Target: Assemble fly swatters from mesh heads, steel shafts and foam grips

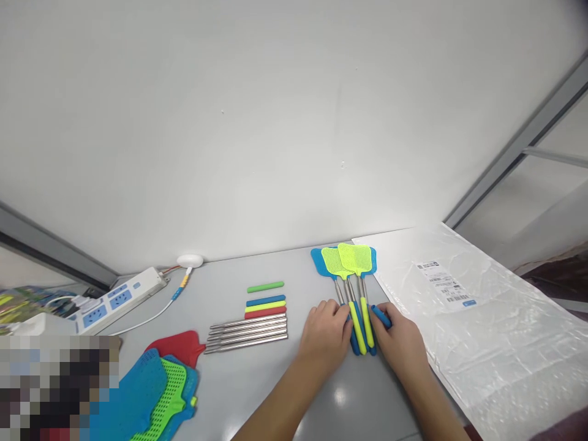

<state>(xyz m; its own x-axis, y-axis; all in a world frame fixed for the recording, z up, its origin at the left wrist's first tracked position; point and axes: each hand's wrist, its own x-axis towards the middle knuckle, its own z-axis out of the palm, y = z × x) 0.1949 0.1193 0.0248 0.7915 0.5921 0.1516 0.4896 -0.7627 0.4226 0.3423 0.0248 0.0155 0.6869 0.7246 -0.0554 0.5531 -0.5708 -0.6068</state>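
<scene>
The swatters (357,258), probably light, are best taken by their handles (365,321); a tube (382,316) is held in the right hand (404,340), while the left hand's (324,331) grip cannot be told.

A white power strip (138,293) lies near a rounded white device (190,261) beside the wall (285,122).

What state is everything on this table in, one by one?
Fly swatters: assembled, bunched together, heads overlapping
Blue handle: in the right hand
Left hand: resting at the bunched grips
Loose handles: unattached, lying in a row
Metal rods: bare, side by side
Loose swatter heads: piled, overlapping
Power strip: plugged into, some sockets free
White packaging: spread out, label up
</scene>
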